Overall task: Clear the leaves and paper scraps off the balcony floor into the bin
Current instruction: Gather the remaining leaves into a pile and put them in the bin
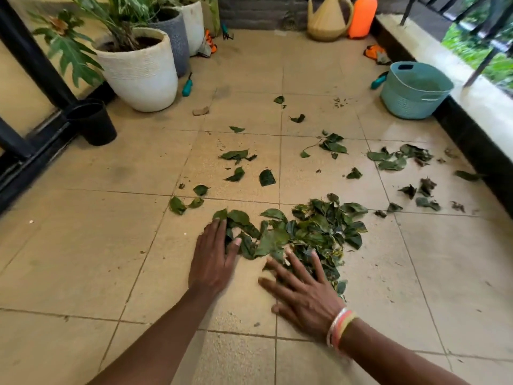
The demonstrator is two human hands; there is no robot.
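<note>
A heap of green leaves lies on the beige tiled floor in front of me. My left hand rests flat at the heap's left edge, fingers straight and touching the leaves. My right hand lies flat with spread fingers on the heap's near side. Loose leaves are scattered farther out, towards the right wall and the middle. A teal bin stands at the far right by the low wall. A small paper scrap lies near the white pot.
Potted plants, the nearest in a white pot, line the left wall, with a black pot beside them. A tan watering can and an orange sprayer stand at the back. Teal hand tools lie on the floor. A low ledge bounds the right.
</note>
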